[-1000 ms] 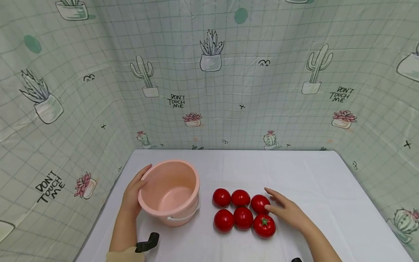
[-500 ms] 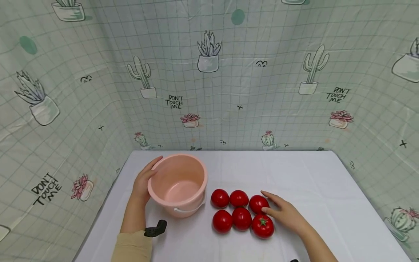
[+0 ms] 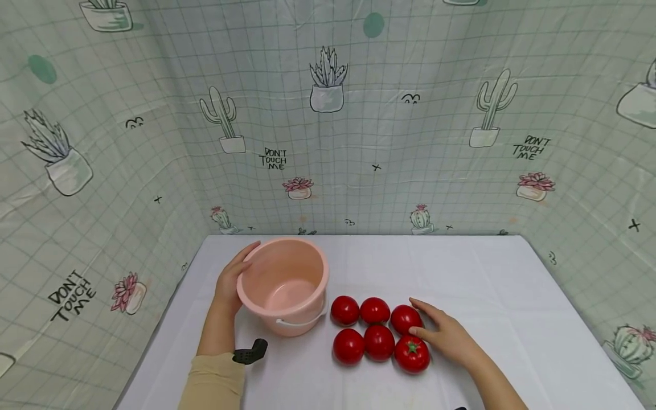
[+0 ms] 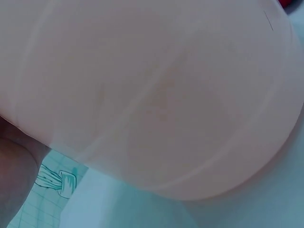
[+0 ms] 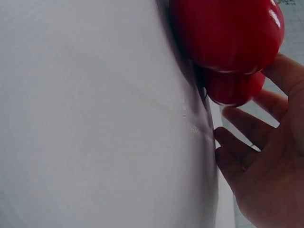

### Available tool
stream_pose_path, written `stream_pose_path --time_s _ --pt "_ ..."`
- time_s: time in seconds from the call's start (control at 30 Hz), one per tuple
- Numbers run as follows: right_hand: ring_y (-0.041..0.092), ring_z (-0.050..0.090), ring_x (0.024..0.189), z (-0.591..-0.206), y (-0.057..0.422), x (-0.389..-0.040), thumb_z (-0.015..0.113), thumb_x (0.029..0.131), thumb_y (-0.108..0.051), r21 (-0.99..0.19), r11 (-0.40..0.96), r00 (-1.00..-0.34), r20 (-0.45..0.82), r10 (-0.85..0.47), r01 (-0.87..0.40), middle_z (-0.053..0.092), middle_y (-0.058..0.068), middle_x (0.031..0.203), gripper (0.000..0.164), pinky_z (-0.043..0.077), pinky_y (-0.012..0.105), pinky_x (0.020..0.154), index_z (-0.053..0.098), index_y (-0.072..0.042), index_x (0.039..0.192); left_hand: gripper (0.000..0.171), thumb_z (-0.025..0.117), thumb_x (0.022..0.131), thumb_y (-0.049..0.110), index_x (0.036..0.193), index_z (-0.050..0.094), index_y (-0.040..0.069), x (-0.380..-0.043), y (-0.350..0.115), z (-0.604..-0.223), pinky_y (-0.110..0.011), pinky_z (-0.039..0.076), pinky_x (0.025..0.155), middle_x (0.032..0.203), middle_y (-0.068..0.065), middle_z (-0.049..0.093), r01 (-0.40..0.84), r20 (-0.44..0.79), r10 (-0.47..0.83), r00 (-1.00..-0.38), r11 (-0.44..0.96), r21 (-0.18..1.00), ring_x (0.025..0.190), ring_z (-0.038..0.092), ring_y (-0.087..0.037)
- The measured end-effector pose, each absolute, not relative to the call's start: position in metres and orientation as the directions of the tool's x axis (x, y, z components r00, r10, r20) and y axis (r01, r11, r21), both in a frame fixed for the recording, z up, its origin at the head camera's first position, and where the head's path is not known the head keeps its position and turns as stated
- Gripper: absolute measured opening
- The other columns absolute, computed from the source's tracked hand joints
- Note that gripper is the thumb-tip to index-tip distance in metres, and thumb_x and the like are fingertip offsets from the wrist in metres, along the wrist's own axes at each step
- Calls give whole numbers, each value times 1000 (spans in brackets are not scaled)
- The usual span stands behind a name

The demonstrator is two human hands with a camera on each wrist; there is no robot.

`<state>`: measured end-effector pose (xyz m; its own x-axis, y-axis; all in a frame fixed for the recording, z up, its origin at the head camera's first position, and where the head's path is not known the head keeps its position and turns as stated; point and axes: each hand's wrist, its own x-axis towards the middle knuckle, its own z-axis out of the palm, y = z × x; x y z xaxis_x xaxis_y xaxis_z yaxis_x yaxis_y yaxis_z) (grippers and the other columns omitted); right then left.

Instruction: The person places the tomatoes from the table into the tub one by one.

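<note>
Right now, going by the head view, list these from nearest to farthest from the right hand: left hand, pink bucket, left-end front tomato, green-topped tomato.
1. Green-topped tomato: front row, right end.
2. Left-end front tomato: same row, opposite end.
3. Pink bucket: left of the tomatoes.
4. Left hand: at the bucket's left rim.

1. Front tomato [image 5: 230, 33]: red, glossy, cut off by the top edge; bright highlights on its right side.
2. Rear tomato [image 5: 235, 90]: red, partly hidden behind the front one.
3. Right hand [image 5: 275, 168]: at the right edge, palm side showing; thumb at the front tomato's side, contact unclear; fingers loosely bent, pointing left.
4. Counter [image 5: 104, 123]: white, faintly creased, filling the left and centre.
5. Backdrop [image 5: 295, 35]: pale, grid-patterned, behind the hand.
</note>
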<state>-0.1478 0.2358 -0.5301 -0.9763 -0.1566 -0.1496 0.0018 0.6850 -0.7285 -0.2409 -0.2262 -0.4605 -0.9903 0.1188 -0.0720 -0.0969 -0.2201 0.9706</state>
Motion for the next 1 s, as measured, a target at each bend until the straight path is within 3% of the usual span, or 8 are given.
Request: stream_pose_path --time_s 0.27,0.6,1.0 --pt "42 43 138 -531 234 -152 69 84 -55 -705 709 -979 -155 -133 16 54 12 145 65 39 65 106 53 -31 142 55 29 100 12 155 31 14 -242 -228 -462 -17 42 105 162 0 30 -99 -73 114 -991 -244 965 144 34 -14" --pt "35 56 129 -522 239 -161 71 83 -53 -751 660 -980 -147 -138 20 63 12 135 67 45 59 104 54 -25 141 54 27 99 12 153 36 15 -245 -223 -465 -18 38 109 162 0 31 -85 -55 116 -992 -277 957 145 33 -14" --pt "40 52 132 -480 232 -186 68 86 -53 -770 634 -974 -83 -209 -71 57 15 142 68 55 51 94 51 -23 144 55 29 98 14 152 37 17 -246 -223 -468 -28 30 119 161 1 33 -91 -66 97 -993 -285 954 146 33 -14"
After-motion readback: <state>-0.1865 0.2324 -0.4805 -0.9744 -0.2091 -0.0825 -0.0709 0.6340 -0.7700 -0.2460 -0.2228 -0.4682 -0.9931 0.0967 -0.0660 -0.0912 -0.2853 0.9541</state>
